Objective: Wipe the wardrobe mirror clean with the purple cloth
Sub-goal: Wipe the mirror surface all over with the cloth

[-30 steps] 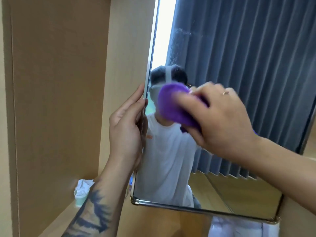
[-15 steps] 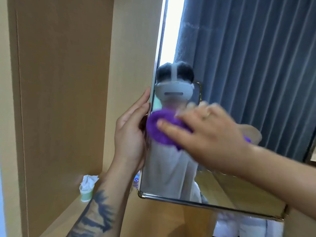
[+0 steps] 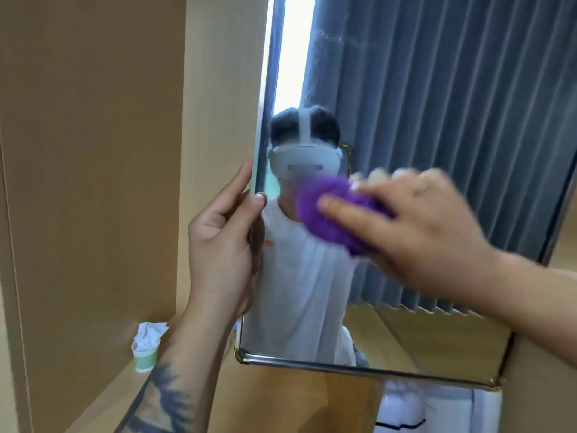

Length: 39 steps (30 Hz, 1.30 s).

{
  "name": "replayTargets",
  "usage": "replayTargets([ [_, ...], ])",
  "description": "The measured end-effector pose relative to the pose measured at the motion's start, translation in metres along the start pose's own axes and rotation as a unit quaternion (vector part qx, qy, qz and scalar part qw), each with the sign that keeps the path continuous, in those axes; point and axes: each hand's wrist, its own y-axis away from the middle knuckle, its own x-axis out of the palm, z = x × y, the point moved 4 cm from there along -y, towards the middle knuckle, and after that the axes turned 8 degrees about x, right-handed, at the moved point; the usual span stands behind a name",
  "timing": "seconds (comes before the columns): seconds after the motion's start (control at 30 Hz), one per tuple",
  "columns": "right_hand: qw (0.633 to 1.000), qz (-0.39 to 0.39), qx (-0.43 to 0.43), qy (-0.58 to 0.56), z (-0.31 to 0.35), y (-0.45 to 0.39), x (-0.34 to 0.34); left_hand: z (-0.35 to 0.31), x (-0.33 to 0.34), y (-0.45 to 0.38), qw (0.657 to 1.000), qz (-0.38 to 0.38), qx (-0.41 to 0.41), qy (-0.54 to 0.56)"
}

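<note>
I'm pressing the fluffy purple cloth [image 3: 331, 214] under my right hand [image 3: 418, 226] against the glossy mirror [image 3: 437, 120], higher than before; my left hand [image 3: 224, 242] is gripping its left edge.

Fuzzy purple cloth [image 3: 331, 214] on glossy mirror [image 3: 437, 120] w/ shiny metal frame [image 3: 359, 371]; matt wood wardrobe panels [image 3: 93, 151].

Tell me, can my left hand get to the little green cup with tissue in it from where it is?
Probably yes. The left hand grips the mirror edge, and the cup stands below on the shelf, nothing between; it must let go first.
</note>
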Motion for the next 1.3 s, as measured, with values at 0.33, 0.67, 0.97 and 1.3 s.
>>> replayTargets([
  [0.33,0.996,0.068,-0.060,-0.006,0.048,0.064,0.008,0.006,0.000,0.002,0.998,-0.008,0.039,-0.057],
  [0.67,0.991,0.107,0.036,-0.069,0.020,0.069,-0.003,0.007,-0.004,0.001,0.994,-0.007,0.060,-0.094],
  [0.97,0.997,0.022,0.068,0.034,-0.071,0.038,-0.021,0.010,-0.009,0.001,0.998,-0.015,0.042,-0.048],
  [1.3,0.983,0.107,-0.146,0.004,-0.008,0.109,-0.023,0.001,-0.002,0.004,0.994,-0.019,0.074,-0.081],
])
